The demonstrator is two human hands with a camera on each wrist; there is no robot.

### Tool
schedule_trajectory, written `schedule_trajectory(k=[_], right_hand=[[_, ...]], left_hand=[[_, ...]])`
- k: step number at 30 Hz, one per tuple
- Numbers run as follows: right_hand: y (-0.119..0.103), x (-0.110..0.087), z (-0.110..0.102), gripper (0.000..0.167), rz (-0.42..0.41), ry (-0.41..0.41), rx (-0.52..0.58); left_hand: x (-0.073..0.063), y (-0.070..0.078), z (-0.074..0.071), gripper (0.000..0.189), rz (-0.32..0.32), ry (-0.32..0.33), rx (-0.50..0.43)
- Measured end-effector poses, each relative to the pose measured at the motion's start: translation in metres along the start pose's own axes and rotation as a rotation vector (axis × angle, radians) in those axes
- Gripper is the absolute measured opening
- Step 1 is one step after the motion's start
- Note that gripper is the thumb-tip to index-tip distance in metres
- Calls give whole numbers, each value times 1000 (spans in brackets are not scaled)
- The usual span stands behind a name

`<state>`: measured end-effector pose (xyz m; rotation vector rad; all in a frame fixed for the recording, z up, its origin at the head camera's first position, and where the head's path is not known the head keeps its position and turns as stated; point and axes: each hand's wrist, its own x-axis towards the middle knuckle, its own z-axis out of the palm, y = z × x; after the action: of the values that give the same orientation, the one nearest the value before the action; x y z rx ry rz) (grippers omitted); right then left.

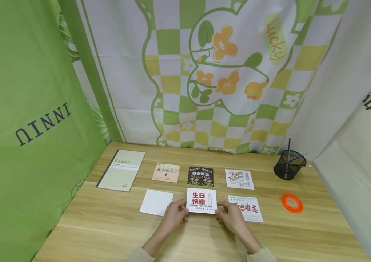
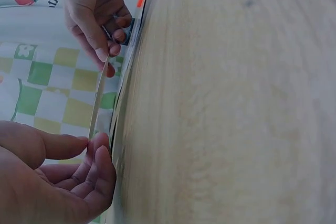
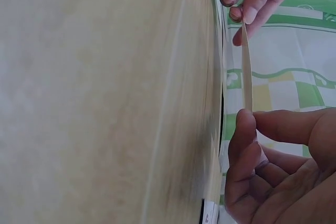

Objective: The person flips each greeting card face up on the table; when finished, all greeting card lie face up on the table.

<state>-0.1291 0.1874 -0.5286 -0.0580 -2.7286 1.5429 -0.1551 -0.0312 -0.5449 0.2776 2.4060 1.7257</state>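
Note:
A white birthday card (image 1: 202, 201) with red characters is held between both hands at the middle of the table. My left hand (image 1: 175, 212) pinches its left edge between thumb and fingers. On the opposite edge, my right hand (image 1: 231, 216) pinches it the same way. Both wrist views show the card (image 2: 98, 100) edge-on, a little above the tabletop. A blank white card (image 1: 156, 202) lies beside the left hand. Partly behind the right hand is a white card with red writing (image 1: 252, 209).
Along the back lie a peach card (image 1: 166, 173), a black card (image 1: 200, 176) and a Happy Birthday card (image 1: 239, 179). A notebook (image 1: 121, 170) is at left. At right are a black mesh pen holder (image 1: 289, 166) and an orange tape roll (image 1: 292, 203). Curtains surround the table.

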Motion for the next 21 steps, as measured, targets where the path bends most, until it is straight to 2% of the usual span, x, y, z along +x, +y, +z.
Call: schedule_trajectory(k=[12, 21], right_hand=[[1, -1, 1, 35, -8, -5, -12], [0, -2, 1, 34, -2, -22, 11]], left_hand=[[-1, 0, 1, 43, -24, 35, -69], [-2, 0, 1, 39, -70, 30, -83]])
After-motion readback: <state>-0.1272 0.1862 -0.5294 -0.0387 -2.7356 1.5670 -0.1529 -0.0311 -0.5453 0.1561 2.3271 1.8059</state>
